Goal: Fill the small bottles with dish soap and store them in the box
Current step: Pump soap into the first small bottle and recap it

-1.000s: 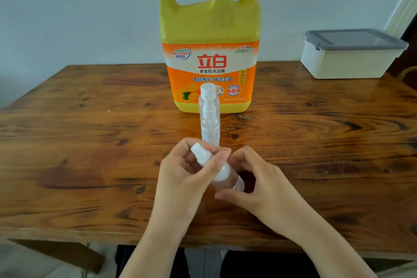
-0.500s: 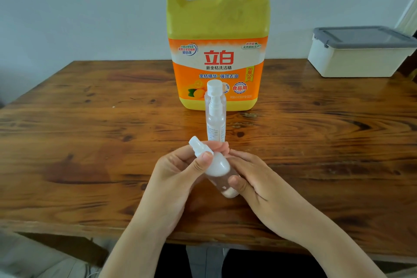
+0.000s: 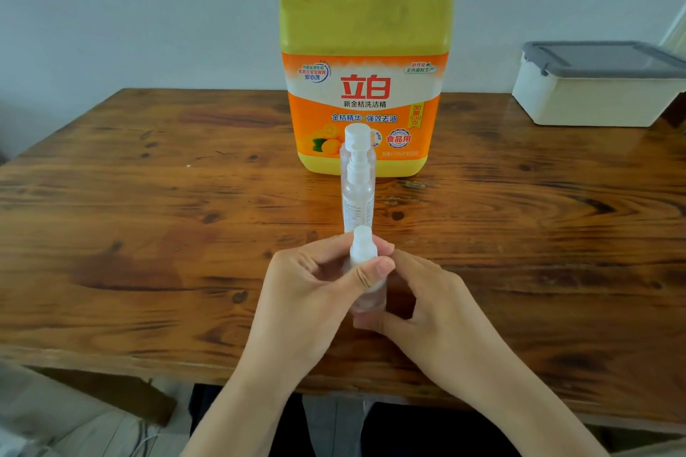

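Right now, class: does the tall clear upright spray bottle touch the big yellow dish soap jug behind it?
Cannot tell. In the head view the tall clear spray bottle overlaps the yellow jug, hiding any gap.

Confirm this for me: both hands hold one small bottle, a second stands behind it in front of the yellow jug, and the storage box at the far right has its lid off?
Not quite: the head view shows the storage box with its grey lid on. The rest stands: left hand and right hand hold one small bottle, the second bottle stands before the yellow jug.
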### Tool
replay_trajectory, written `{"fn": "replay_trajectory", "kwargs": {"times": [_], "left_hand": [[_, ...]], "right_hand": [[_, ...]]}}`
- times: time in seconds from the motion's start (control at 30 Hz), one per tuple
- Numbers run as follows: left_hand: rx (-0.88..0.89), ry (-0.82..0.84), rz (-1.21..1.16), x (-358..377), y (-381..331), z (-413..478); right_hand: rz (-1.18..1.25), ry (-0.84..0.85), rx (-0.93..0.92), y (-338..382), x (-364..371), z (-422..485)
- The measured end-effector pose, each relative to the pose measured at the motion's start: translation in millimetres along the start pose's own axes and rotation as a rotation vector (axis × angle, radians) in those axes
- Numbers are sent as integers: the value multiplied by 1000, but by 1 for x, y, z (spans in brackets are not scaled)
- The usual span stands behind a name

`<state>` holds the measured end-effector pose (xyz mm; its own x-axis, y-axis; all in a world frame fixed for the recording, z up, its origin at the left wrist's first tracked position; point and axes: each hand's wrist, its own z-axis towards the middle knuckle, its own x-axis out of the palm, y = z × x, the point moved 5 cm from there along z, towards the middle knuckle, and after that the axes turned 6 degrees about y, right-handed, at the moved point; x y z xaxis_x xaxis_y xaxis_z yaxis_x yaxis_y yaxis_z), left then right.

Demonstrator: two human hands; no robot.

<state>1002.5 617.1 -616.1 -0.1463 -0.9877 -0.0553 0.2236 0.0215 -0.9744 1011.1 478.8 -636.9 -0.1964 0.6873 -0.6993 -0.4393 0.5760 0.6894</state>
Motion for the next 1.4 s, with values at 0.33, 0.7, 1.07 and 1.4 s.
{"fn": "replay_trajectory", "kwargs": {"times": [0.33,0.7,1.07,1.4], "left_hand": [[-55,112,-104,-18,12,13],[-2,-44,43,-68,-23,29],[-111,-271,139,-81,14,107],[35,-504,195,-103,19,89]], "right_hand": [[164,87,-77,3,-4,7],[105,-87,53,1,-13,0],[12,-135,146,-3,-18,0],[101,-119,155,-4,-17,1]]}}
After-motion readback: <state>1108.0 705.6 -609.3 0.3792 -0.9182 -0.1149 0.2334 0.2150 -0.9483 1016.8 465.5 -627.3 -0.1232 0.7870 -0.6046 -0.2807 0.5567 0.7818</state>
